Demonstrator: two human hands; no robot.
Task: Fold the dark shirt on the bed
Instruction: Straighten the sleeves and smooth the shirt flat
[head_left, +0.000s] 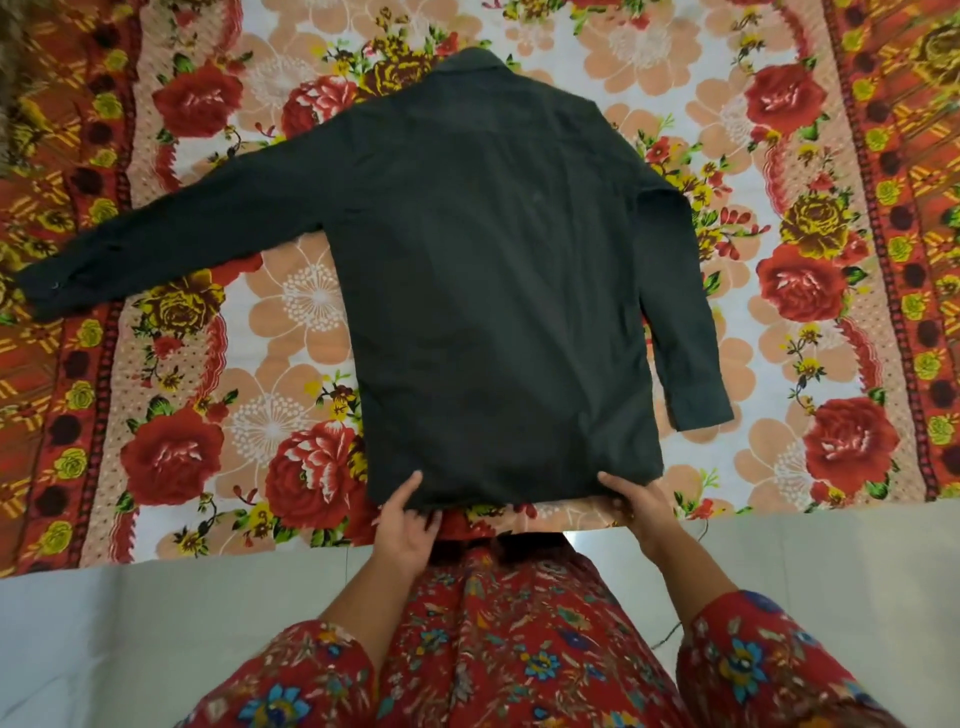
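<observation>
A dark long-sleeved cloth shirt (493, 270) is laid back-up on a bed covered by a red, peach and white floral sheet (291, 312), with the collar at the far end. Its near hem is pinched at both corners by the left grip (410, 519) (a bare hand) and the right grip (631, 501). One sleeve is stretched out to the left; the other is angled down beside the shirt's right edge.

Dark shirt (493, 280) flat, back up, sleeves spread

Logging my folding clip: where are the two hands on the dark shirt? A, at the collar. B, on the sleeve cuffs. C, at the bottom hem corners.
C: the left hand and the right hand each pinch a near hem corner of the dark shirt, thumbs on top.
</observation>
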